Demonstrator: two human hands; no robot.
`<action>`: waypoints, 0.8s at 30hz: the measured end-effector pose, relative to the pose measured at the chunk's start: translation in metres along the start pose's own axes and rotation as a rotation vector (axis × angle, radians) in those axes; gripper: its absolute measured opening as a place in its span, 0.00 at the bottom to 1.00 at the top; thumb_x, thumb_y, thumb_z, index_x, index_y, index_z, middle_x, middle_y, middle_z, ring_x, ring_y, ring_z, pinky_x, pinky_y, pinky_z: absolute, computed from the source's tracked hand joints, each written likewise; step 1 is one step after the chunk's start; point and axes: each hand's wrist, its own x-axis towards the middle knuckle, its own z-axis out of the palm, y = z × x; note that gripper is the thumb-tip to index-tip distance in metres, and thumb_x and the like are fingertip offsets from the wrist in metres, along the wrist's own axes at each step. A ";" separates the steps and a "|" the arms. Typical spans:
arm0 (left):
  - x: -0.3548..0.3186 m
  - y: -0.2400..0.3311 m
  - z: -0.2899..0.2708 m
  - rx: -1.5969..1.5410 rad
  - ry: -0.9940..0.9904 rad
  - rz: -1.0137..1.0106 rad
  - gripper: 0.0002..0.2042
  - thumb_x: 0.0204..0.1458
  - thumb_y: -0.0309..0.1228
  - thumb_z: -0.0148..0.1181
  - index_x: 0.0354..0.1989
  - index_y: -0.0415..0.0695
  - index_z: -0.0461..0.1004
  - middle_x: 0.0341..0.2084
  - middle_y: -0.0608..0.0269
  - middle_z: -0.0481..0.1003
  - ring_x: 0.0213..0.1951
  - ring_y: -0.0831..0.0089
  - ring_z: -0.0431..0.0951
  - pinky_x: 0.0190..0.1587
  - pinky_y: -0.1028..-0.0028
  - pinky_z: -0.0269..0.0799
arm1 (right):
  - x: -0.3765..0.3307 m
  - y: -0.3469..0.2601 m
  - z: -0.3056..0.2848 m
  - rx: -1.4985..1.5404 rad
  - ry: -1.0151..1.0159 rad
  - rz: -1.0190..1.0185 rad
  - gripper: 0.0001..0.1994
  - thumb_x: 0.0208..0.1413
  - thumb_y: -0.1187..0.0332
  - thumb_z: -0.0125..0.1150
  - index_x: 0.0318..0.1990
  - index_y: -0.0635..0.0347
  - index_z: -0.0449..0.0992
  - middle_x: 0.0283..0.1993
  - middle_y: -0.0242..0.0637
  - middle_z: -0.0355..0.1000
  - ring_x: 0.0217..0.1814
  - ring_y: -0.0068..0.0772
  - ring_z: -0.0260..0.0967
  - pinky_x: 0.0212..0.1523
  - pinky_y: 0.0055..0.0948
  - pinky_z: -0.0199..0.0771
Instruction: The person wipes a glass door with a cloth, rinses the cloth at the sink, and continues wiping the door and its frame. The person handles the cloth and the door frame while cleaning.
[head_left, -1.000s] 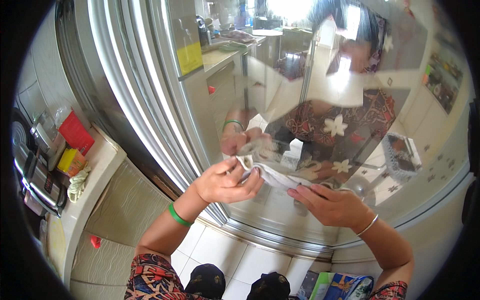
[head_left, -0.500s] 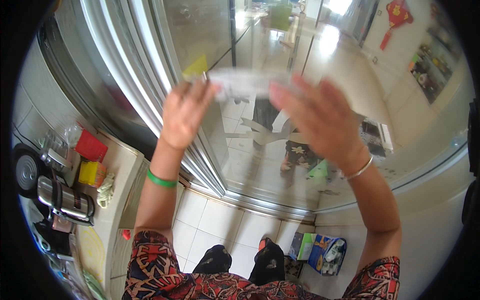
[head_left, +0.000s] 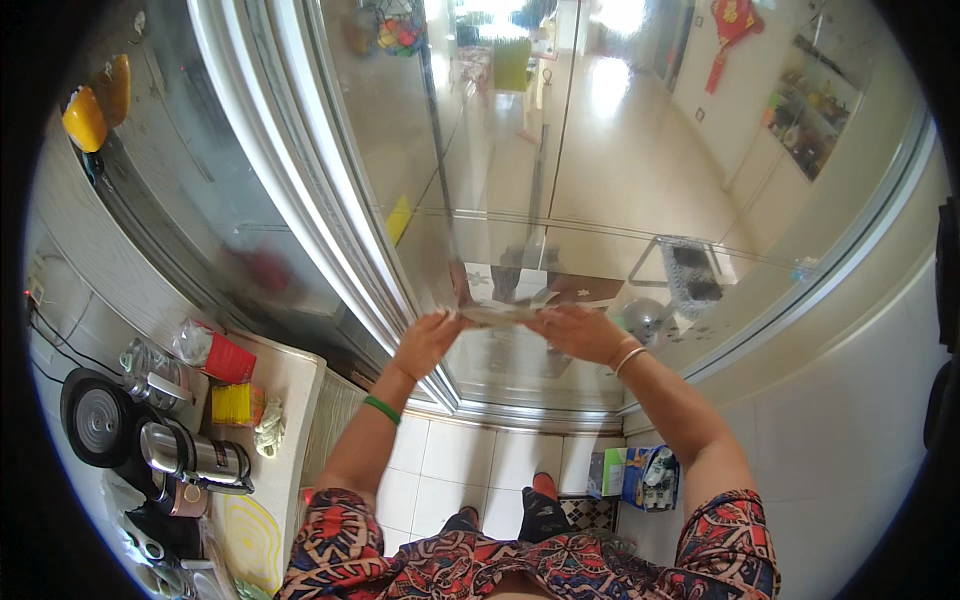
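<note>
Both of my arms reach forward to a glass door panel (head_left: 640, 200). Between my hands stretches a pale, flat strip (head_left: 495, 314), seen almost edge-on; it could be folded cloth or paper, but its kind cannot be made out. My left hand (head_left: 428, 340), below a green wristband, is closed on the strip's left end, close to the white door frame (head_left: 290, 150). The other end is held in my right hand (head_left: 580, 333), with a bangle at that wrist. The strip is at or close to the glass; I cannot tell whether it touches.
To the left, a counter (head_left: 300, 400) carries a steel thermos (head_left: 200, 452), a black round-lidded pot (head_left: 98, 418), a glass jar (head_left: 155, 375), and red and yellow packets. Blue and green packages (head_left: 650, 478) stand on the floor at right, beside a patterned mat (head_left: 585, 514).
Both hands have come down and nearer to me along the glass, carrying the strip. My right fingers, spread and blurred earlier, are now closed round its end. The view has shifted too.
</note>
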 end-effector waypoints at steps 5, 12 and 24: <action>0.068 -0.016 -0.041 0.041 0.245 -0.024 0.15 0.50 0.26 0.56 0.48 0.40 0.74 0.41 0.57 0.74 0.42 0.57 0.74 0.48 0.59 0.71 | 0.028 0.034 -0.021 -0.108 0.034 0.027 0.25 0.56 0.66 0.55 0.63 0.49 0.68 0.54 0.27 0.69 0.56 0.25 0.65 0.51 0.27 0.65; 0.300 -0.059 -0.249 0.462 0.742 0.114 0.21 0.40 0.18 0.58 0.47 0.41 0.78 0.38 0.61 0.73 0.39 0.59 0.70 0.42 0.66 0.70 | 0.154 0.215 -0.220 -0.231 0.624 0.115 0.25 0.49 0.77 0.54 0.55 0.38 0.75 0.60 0.18 0.71 0.42 0.38 0.66 0.50 0.34 0.68; 0.289 0.093 -0.056 0.409 0.438 0.149 0.20 0.46 0.32 0.59 0.50 0.42 0.74 0.47 0.60 0.72 0.45 0.62 0.70 0.44 0.59 0.61 | -0.053 0.159 -0.176 -0.009 0.222 0.307 0.22 0.51 0.72 0.55 0.57 0.49 0.73 0.64 0.19 0.66 0.59 0.33 0.64 0.58 0.32 0.65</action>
